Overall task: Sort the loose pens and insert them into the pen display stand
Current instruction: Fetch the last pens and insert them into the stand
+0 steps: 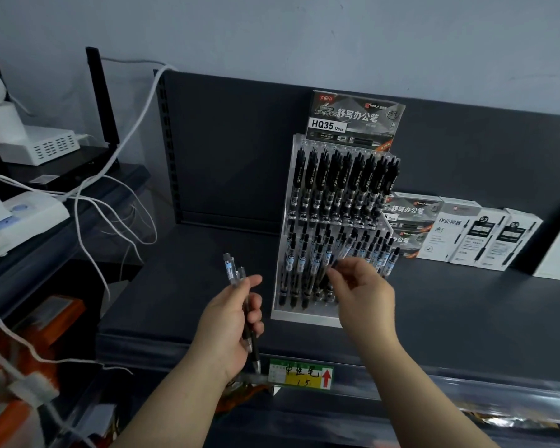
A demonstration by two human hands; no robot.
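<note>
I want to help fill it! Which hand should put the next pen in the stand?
Probably the right hand: it pinches one pen at the pen display stand, lower row. The left hand grips spare pens farther off.

Both forearms are bare along all of their visible length. The left hand (230,321) and the right hand (362,292) are bare as well, with slim fingers (338,281).

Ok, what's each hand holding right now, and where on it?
Left hand grips a small bunch of loose pens around mid-barrel, tips down. Right hand pinches one pen at the lower row of the stand; blur hides where along it.
</note>
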